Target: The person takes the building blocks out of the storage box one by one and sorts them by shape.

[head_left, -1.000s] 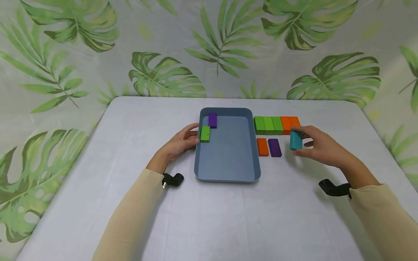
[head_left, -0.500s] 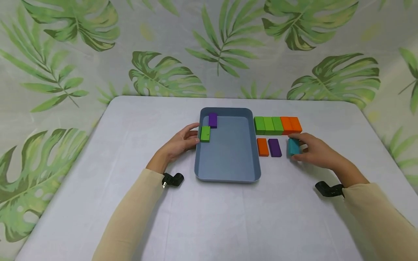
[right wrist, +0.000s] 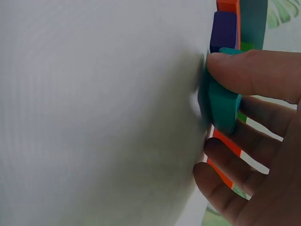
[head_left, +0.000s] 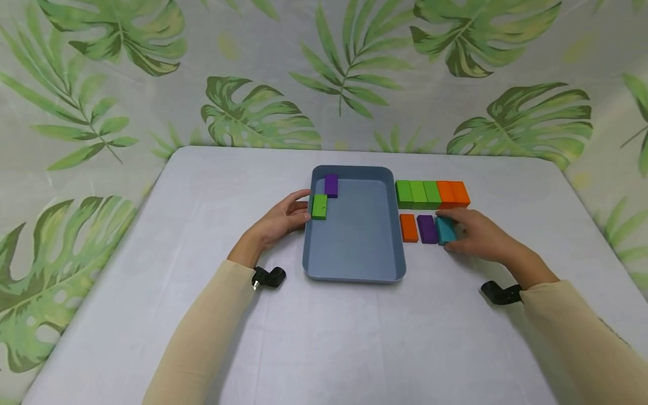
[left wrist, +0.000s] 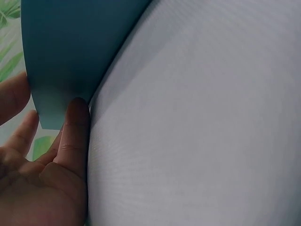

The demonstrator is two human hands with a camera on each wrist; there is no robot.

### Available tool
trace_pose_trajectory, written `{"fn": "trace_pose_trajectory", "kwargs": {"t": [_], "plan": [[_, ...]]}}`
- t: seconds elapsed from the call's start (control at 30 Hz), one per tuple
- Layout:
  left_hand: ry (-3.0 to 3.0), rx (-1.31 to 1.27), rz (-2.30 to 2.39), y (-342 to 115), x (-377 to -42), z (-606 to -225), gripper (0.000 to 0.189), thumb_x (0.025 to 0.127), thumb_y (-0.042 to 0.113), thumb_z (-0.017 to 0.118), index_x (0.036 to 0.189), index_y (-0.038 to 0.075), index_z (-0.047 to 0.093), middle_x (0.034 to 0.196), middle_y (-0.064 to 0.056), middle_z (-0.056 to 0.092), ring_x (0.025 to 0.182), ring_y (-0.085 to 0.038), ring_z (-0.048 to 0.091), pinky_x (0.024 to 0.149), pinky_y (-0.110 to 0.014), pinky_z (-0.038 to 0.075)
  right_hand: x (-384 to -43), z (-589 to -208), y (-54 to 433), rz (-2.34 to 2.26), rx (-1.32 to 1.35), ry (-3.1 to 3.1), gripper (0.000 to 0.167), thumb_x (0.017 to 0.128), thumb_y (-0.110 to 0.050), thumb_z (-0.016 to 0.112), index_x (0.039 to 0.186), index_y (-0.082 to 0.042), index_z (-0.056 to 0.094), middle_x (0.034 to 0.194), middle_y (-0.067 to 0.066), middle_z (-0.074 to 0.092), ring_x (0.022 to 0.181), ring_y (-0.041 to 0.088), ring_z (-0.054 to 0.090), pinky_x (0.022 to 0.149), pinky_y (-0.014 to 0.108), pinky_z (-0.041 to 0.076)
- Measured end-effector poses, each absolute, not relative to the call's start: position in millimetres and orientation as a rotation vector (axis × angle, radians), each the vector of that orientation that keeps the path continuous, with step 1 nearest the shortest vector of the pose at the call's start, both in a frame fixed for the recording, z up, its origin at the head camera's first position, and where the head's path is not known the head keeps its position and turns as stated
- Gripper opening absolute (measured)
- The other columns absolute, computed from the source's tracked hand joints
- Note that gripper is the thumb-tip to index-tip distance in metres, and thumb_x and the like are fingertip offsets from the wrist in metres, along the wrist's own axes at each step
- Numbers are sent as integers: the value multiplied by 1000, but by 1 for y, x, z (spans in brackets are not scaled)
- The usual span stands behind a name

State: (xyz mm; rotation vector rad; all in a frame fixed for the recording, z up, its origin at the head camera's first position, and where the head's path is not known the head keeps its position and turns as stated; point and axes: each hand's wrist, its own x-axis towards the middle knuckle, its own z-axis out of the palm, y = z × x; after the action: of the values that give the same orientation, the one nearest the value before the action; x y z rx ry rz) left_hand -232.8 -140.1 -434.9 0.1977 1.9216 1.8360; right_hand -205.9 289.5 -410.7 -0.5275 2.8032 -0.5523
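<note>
My right hand [head_left: 481,236] pinches a teal rectangular block [head_left: 445,231] between thumb and fingers, low over the table beside a purple block [head_left: 427,229]. The right wrist view shows the thumb across one end of the teal block [right wrist: 225,106], tilted slightly. To the left, the fingers of my left hand [head_left: 275,226] touch the left outer wall of a blue-grey tray [head_left: 359,242]. In the left wrist view, straight fingers press against the tray's side [left wrist: 70,52]. Inside the tray lie a purple block [head_left: 331,184] and a green block [head_left: 319,206], near its upper left.
Right of the tray, an orange block [head_left: 409,228] lies left of the purple one. Behind them runs a row of touching green blocks [head_left: 418,193] and orange blocks [head_left: 453,193]. A white cloth [head_left: 314,343] covers the table; a leaf-patterned curtain [head_left: 354,56] hangs behind.
My right hand has moved left and down with the teal block, bringing it beside the purple block. The left hand and the tray have stayed in place.
</note>
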Motion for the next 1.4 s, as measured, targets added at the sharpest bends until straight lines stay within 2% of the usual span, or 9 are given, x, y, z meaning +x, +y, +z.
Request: {"fn": "trace_pose_trajectory", "kwargs": {"t": [0.5,0.83,1.4], "plan": [[1919,181,1845,-140,-235,-436,67,100,4,55,157,23,26,158,-15,35,145,-29,37,120,-48,33,-208,-412,280,-490,-527,2819,73,82,-14,78,145,1,46,146,28,46,133,47,39,112,66,33],[1923,200,1840,-140,-235,-437,68,100,4,54,158,22,25,158,-16,34,146,-30,37,120,-48,34,-210,-414,274,-492,-567,2834,71,81,-9,78,144,2,46,143,27,49,130,44,42,111,64,36],[1904,202,1851,-140,-237,-437,67,100,4,53,158,21,24,158,-17,33,145,-30,37,120,-50,33,-210,-414,273,-462,-536,2834,70,81,-10,76,144,1,46,144,28,46,132,46,39,112,66,33]]}}
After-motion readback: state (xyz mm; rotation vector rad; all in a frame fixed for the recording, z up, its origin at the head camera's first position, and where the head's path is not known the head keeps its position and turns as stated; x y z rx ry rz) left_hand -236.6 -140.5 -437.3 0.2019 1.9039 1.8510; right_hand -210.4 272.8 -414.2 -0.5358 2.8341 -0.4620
